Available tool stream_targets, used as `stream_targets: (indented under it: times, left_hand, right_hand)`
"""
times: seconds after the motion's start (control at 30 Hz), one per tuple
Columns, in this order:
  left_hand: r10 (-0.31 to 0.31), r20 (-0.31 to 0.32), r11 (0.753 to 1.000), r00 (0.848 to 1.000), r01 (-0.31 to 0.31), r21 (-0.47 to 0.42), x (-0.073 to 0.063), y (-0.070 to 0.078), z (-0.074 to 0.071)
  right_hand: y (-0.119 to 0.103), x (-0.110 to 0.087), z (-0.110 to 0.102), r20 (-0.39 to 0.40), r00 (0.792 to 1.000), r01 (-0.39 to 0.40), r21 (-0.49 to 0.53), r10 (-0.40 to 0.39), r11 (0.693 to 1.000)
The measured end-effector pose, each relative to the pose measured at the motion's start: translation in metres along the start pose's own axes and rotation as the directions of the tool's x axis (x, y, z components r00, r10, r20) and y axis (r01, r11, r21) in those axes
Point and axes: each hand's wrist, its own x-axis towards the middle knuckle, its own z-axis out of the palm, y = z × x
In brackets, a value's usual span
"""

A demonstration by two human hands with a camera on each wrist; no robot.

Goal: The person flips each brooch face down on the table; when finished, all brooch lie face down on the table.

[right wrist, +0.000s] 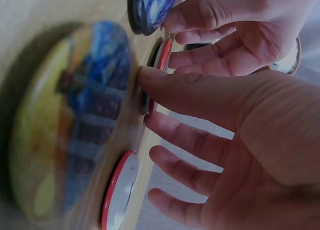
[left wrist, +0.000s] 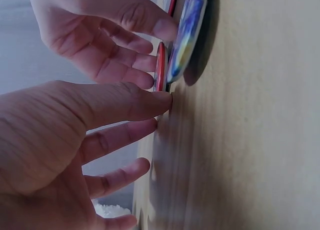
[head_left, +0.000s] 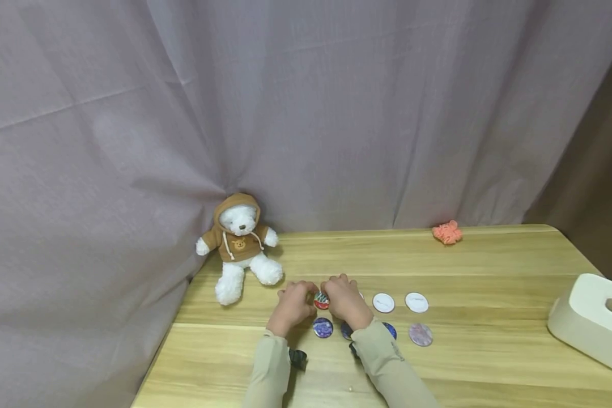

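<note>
Head view: my left hand (head_left: pixel 294 306) and right hand (head_left: pixel 344 300) now frame the red badge (head_left: pixel 322 302) on the tabletop (head_left: pixel 494 289), gripping or not I can't tell; light rim contact should suit.

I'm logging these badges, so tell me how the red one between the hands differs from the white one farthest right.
The red badge shows a coloured pattern; the white badge shows a mostly white side. The red badge sits between the left hand and right hand; the white badge lies clear of both. Both are round.
</note>
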Motion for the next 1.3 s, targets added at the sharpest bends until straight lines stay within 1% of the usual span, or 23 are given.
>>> stream_targets:
  times: [0.2, 0.37, 0.43, 0.6, 0.73, 0.9, 0.97, 1.03, 1.17, 1.23, 1.3]
  left_hand:
    - [0.026, -0.019, 1.000, 0.999, -0.026, 0.004, -0.001, 0.002, 0.000]
    - [0.024, -0.016, 1.000, 1.000, -0.024, 0.004, -0.002, 0.002, 0.001]
    - [0.020, -0.015, 1.000, 1.000, -0.020, 0.005, -0.003, 0.002, 0.001]
    - [0.043, -0.032, 0.999, 0.999, -0.042, 0.016, -0.003, 0.000, 0.000]
    - [0.056, -0.024, 0.998, 0.998, -0.055, 0.023, -0.003, -0.001, -0.002]
    - [0.077, -0.019, 0.997, 0.997, -0.077, 0.023, -0.003, -0.003, -0.004]
    - [0.085, -0.028, 0.996, 0.996, -0.084, 0.016, -0.004, -0.004, -0.004]
    - [0.094, -0.049, 0.996, 0.994, -0.094, 0.007, -0.004, -0.005, -0.005]
    - [0.116, -0.090, 0.993, 0.989, -0.117, -0.012, -0.003, -0.006, -0.008]
    - [0.122, -0.100, 0.992, 0.987, -0.124, -0.012, -0.004, -0.007, -0.009]
    - [0.121, -0.096, 0.992, 0.988, -0.123, -0.017, -0.005, -0.007, -0.010]
  right_hand:
    - [0.000, 0.000, 0.001, -0.027, 0.999, 0.048, 0.013, -0.048, 0.999]
    - [0.002, 0.000, 0.002, -0.055, 0.995, 0.088, 0.014, -0.087, 0.996]
    - [0.003, -0.001, 0.003, -0.070, 0.991, 0.111, 0.008, -0.110, 0.994]
    - [0.007, 0.001, 0.002, -0.105, 0.980, 0.167, -0.017, -0.168, 0.986]
    - [0.010, 0.001, 0.000, -0.097, 0.979, 0.184, 0.009, -0.182, 0.983]
    - [0.011, 0.000, -0.004, -0.077, 0.980, 0.190, 0.050, -0.186, 0.980]
    - [0.011, 0.000, -0.006, -0.069, 0.980, 0.188, 0.063, -0.184, 0.980]
    - [0.010, 0.000, -0.007, -0.061, 0.983, 0.180, 0.079, -0.176, 0.980]
    - [0.008, 0.000, -0.012, -0.030, 0.991, 0.130, 0.125, -0.128, 0.984]
    - [0.008, -0.001, -0.014, -0.020, 0.993, 0.115, 0.142, -0.114, 0.983]
    - [0.007, -0.002, -0.014, -0.011, 0.995, 0.104, 0.144, -0.104, 0.984]
